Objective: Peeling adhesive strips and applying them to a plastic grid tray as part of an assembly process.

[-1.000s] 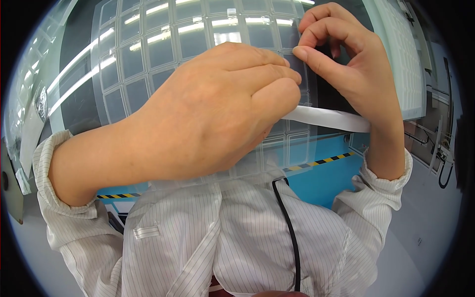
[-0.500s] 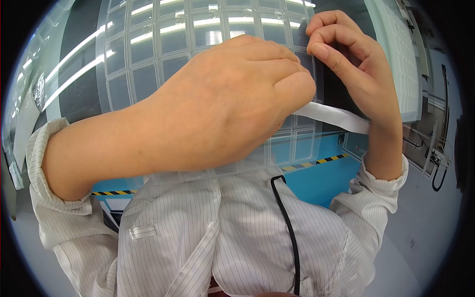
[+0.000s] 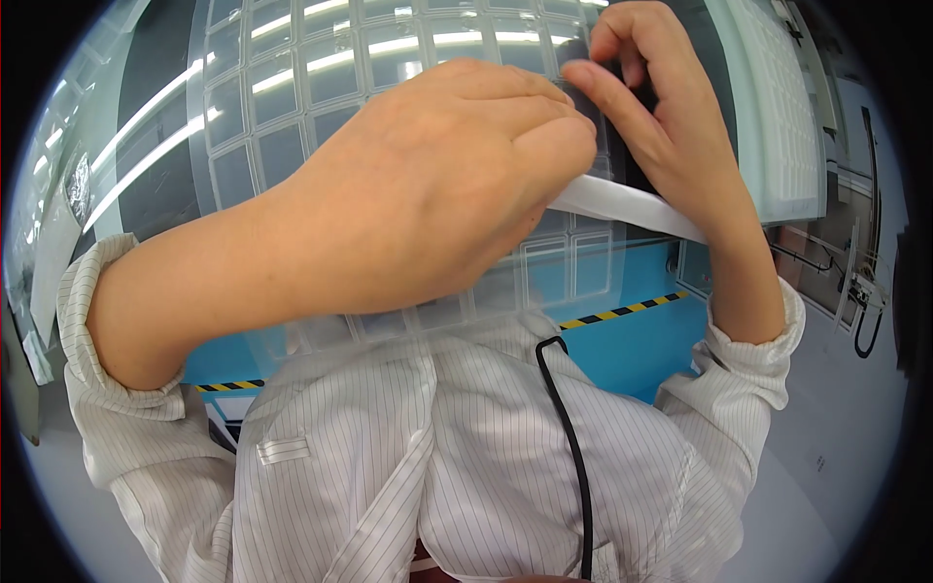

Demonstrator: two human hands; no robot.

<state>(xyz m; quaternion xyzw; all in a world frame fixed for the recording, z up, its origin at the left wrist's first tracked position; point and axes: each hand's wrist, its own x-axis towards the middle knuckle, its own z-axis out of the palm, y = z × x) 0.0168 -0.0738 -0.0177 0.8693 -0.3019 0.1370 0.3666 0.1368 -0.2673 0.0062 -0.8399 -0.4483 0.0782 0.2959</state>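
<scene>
two hands (image 3: 437, 194) (image 3: 671, 126): fingers (image 3: 559, 146) pinch white strip (image 3: 632, 206) over clear tray (image 3: 321, 87).

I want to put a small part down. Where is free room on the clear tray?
The clear tray shows open pockets at upper left, beside the left hand. Its upper right is crowded: both hands meet there, the right hand above the white strip.

Blue surface (image 3: 632, 350) below, edged with yellow-black hazard tape (image 3: 617, 313). Pale grey floor (image 3: 836, 437) at right, where black cables (image 3: 860, 330) hang by a grey equipment frame (image 3: 826, 233). Long ceiling strip lights show as bright reflected bars (image 3: 146, 136) on glossy dark panels at upper left.
</scene>
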